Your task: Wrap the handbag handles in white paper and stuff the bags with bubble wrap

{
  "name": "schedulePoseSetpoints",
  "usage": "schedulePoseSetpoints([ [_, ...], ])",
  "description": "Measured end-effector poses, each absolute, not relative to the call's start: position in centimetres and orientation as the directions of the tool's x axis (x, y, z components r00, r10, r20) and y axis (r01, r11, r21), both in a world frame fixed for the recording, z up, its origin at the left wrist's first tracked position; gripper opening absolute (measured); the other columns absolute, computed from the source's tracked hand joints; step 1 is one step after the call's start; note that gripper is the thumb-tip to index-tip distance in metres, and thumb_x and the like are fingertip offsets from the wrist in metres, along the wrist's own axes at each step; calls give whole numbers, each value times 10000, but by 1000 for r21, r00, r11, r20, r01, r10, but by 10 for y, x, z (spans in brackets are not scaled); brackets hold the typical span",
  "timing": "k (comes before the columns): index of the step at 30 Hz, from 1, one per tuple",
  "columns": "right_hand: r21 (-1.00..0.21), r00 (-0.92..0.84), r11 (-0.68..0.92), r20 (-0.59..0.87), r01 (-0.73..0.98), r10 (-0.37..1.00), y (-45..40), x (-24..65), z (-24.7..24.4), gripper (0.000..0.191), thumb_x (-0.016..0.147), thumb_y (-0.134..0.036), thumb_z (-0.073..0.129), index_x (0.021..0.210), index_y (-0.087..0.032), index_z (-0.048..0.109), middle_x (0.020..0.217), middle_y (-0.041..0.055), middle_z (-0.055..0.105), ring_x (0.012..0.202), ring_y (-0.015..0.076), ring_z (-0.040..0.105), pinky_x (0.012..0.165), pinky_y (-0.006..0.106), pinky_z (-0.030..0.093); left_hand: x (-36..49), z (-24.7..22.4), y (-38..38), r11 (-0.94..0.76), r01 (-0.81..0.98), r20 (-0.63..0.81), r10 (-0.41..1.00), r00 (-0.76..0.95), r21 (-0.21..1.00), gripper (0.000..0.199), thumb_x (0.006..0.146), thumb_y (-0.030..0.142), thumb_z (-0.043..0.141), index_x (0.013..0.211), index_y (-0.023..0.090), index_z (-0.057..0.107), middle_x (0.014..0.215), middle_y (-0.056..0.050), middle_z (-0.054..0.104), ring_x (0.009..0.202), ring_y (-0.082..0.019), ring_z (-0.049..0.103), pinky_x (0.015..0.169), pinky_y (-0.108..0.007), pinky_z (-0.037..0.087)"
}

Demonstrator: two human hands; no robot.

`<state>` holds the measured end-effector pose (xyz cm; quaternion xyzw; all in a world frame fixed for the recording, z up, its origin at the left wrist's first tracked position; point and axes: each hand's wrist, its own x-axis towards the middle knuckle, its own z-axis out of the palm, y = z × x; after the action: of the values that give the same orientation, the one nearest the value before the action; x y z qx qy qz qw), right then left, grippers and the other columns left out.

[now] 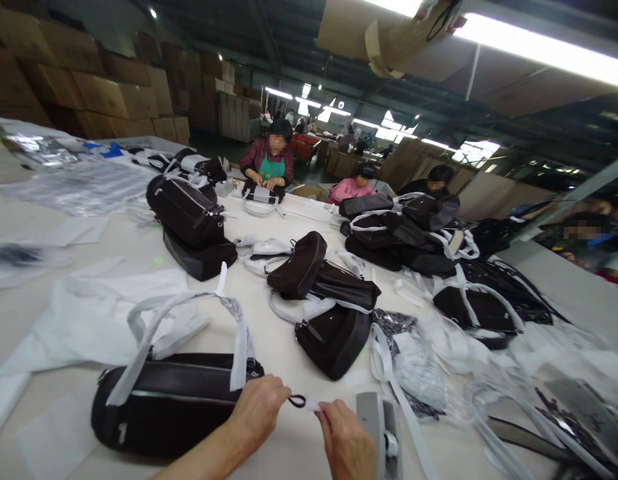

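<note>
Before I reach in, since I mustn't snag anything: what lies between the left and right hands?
The head view shows a small black loop by the left hand and a white piece at the right hand.

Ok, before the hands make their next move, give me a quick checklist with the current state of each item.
1. Left hand gripping the black loop: ok, its fingers are closed at one end.
2. Right hand gripping the white strip: ok, pinched in the fingertips.
3. White strip fastened to the loop: cannot tell, too small to see.
4. Nearest dark bag resting on the table: ok.
5. White wrapping on its handles lying flat: not ok, one end sticks up.
6. Grey device near the right hand: ok, right beside it.
</note>
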<state>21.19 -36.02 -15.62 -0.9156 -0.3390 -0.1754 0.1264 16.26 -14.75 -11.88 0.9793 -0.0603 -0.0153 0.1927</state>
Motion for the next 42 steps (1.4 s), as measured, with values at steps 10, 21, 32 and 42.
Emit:
schedulePoseSetpoints([
  [10,-67,664,-716,442,695,603,-342,210,-140,430,1053,-349,248,837,-264,610,692,12,594,634,196,533,613,342,266,163,-118,-149,-930,-116,-33,-136,990,349,229,900,48,529,933,188,707,838,-53,717,809,-223,668,714,-309,541],
  [21,-350,637,-568,117,744,762,-335,223,-117,231,761,-123,791,906,-255,669,819,-24,661,778,194,618,674,284,400,160,-126,-144,-908,-166,61,-154,986,385,151,876,94,600,872,195,712,783,-37,711,759,-217,653,674,-301,501],
  [32,-301,551,-469,318,830,772,-332,222,-116,210,986,-363,503,1026,-245,673,832,23,694,746,210,629,680,314,421,156,-136,-145,-883,-146,116,-105,988,447,186,873,77,548,871,198,690,796,-43,688,802,-225,629,789,-360,465],
  [42,-379,646,-540,258,752,718,-330,228,-129,175,906,-386,651,1007,-258,713,787,8,713,740,226,635,702,338,424,156,-137,-146,-866,-120,119,-70,990,486,204,873,85,537,885,197,707,800,-53,706,815,-228,639,836,-379,461],
])
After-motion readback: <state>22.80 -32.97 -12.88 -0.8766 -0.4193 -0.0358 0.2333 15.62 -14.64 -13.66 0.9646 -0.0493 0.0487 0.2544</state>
